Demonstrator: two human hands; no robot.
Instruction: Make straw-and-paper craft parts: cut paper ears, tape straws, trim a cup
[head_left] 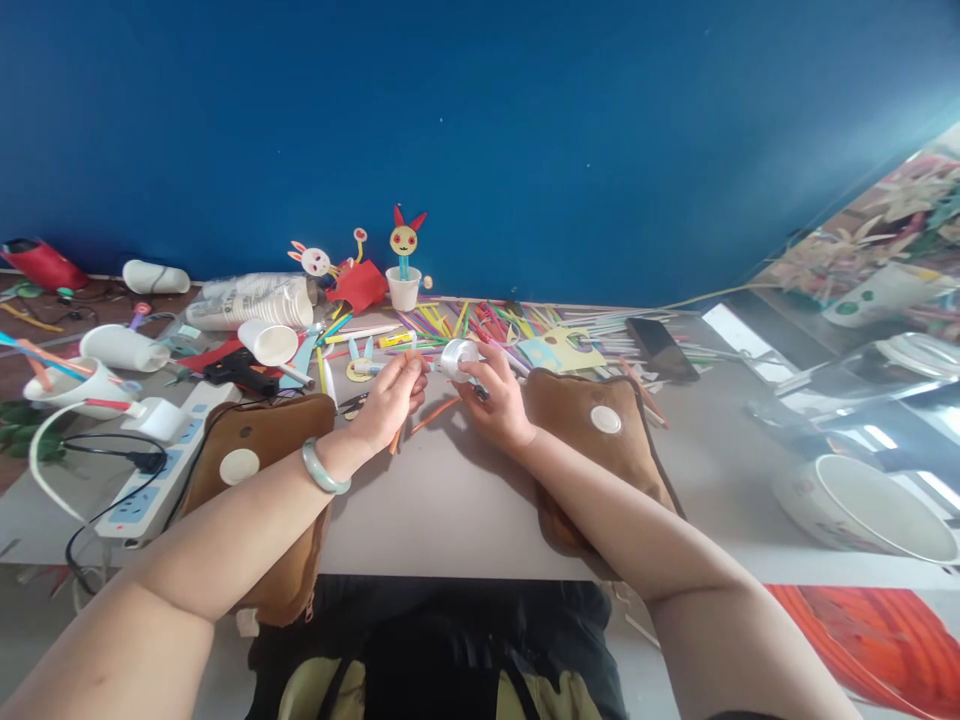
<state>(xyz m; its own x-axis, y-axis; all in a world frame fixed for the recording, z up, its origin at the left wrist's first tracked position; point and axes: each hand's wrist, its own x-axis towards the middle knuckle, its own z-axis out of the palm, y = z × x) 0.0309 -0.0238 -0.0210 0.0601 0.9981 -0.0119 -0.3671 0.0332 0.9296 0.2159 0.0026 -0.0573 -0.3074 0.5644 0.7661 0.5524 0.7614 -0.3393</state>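
Observation:
Near the middle of the table, my left hand (390, 400), with a pale bangle on its wrist, is closed in a pinch. An orange pipe cleaner (395, 440) sticks out below its fingers. My right hand (501, 402) grips a roll of clear tape (457, 358) just to the right, with a small dark piece showing under its fingers. A second orange strip (436, 412) lies on the table between the hands. Just beyond the left hand is a rabbit-face cutout (362, 366) with blue ears. Fingers hide part of what each hand holds.
Brown cushions (281, 450) (600, 460) lie under both forearms. A power strip (150, 490) with cords and a black glue gun (241, 372) are left. Colored sticks (465, 320) and rabbit figures (403, 245) line the blue wall. A phone (661, 348) and bowl (870, 510) are right.

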